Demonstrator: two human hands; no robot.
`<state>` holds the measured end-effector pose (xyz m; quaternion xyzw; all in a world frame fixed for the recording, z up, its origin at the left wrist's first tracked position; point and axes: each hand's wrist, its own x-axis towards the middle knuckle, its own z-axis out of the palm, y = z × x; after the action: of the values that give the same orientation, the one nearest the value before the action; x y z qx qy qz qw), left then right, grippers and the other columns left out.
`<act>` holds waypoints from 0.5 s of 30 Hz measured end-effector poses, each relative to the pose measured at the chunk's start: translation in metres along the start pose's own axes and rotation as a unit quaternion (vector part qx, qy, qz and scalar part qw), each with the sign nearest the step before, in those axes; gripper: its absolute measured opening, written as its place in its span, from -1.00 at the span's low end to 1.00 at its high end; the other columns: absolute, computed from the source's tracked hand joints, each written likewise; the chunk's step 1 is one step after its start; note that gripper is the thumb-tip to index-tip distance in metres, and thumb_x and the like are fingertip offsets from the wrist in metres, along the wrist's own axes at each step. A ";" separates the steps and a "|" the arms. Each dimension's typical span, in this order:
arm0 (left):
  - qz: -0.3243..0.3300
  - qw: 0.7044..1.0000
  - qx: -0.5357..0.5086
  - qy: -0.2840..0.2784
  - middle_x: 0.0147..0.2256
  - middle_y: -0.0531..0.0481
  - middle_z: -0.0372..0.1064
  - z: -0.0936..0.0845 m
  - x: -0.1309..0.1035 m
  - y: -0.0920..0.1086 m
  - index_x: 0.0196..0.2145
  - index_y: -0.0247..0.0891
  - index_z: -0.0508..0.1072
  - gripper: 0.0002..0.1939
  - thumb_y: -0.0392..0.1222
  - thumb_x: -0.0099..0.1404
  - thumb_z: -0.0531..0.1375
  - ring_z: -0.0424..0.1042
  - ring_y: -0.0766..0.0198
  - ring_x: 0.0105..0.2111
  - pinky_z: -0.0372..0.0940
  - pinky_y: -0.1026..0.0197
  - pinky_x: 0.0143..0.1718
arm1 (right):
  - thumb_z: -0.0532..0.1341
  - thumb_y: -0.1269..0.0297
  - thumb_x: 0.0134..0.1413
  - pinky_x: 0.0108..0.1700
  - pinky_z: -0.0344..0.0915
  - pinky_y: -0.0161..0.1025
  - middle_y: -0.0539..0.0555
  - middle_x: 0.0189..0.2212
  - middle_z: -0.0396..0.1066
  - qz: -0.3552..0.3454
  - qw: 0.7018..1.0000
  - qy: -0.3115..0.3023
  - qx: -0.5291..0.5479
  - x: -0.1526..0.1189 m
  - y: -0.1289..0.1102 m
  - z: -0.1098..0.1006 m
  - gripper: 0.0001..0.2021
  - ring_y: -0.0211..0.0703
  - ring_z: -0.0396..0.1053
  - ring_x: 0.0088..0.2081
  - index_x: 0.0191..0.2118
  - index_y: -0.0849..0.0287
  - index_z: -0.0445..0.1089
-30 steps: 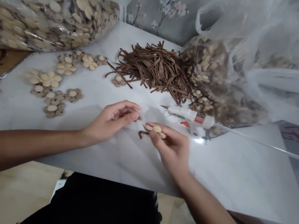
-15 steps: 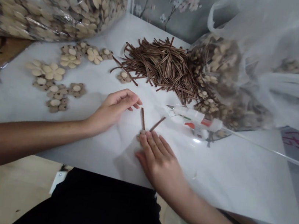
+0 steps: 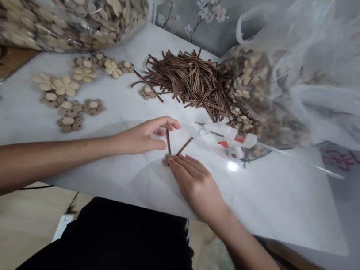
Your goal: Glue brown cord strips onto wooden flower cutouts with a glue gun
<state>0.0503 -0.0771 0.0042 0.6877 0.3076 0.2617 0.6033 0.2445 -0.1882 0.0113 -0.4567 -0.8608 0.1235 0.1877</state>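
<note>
My right hand (image 3: 194,177) rests low over the table, its fingers stretched together and the fingertips holding a small beige flower piece (image 3: 166,160) against the surface. Part of that flower is hidden under the fingers. Two thin brown strips, a left strip (image 3: 168,142) and a right strip (image 3: 185,146), stick out from the flower in a V towards the back. Beside the left strip, my left hand (image 3: 153,135) is open, thumb and fingers apart and curved around the strip's upper end; whether they touch it I cannot tell.
Behind lies a heap of brown strips (image 3: 187,80). A glue gun (image 3: 230,133) with a long clear stick lies right of my hands. Several flower pieces (image 3: 69,112) are at left. Plastic bags of flowers stand back left (image 3: 115,23) and back right (image 3: 252,69).
My left hand has moved right and opened its thumb and fingers beside the left strip. The right hand stays on the flower. The camera view has shifted slightly.
</note>
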 end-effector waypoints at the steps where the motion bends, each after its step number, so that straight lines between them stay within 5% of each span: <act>1: 0.015 0.999 0.017 -0.036 0.04 -0.07 0.38 0.000 -0.002 0.003 -0.01 -0.12 0.44 -0.58 -0.26 0.14 0.27 0.31 0.08 0.12 0.17 0.04 0.13 | 0.07 0.48 0.28 0.13 0.39 -0.08 0.16 -0.03 0.53 0.033 0.998 0.018 0.047 -0.001 -0.001 -0.001 -0.71 -0.07 0.48 0.03 0.01 0.24 0.45; 5: 0.016 0.988 0.055 -0.145 -0.04 -0.06 0.47 0.006 -0.010 0.015 -0.05 -0.10 0.49 -0.55 -0.14 0.07 0.38 0.42 0.07 0.00 0.26 0.06 0.05 | 0.18 0.31 0.25 -0.14 0.49 -0.23 0.03 -0.21 0.60 0.201 0.950 0.083 0.226 -0.004 -0.005 -0.004 -0.82 -0.12 0.57 -0.19 -0.15 0.10 0.54; 11: -0.055 0.987 -0.043 -0.145 -0.31 -0.07 0.56 0.009 -0.012 0.017 -0.24 -0.25 0.55 -0.78 -0.06 0.23 0.28 0.52 0.21 -0.31 0.37 0.20 -0.23 | 0.31 0.17 0.11 -0.25 0.45 -0.25 0.02 -0.44 0.58 0.253 0.887 0.127 0.366 0.009 0.006 -0.020 -0.78 -0.19 0.53 -0.38 -0.17 0.16 0.53; 15: -0.080 0.989 -0.087 -0.086 -0.35 -0.05 0.57 0.007 -0.011 0.015 -0.31 -0.26 0.55 -0.79 -0.07 0.19 0.32 0.52 0.24 -0.36 0.36 0.24 -0.29 | 0.33 0.14 0.07 -0.26 0.45 -0.27 0.01 -0.41 0.58 0.261 0.853 0.139 0.430 0.015 0.009 -0.026 -0.71 -0.23 0.51 -0.37 -0.11 0.15 0.52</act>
<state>0.0495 -0.0914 0.0182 0.6256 0.2844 0.1782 0.7042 0.2550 -0.1697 0.0342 -0.5505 -0.5360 0.4609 0.4441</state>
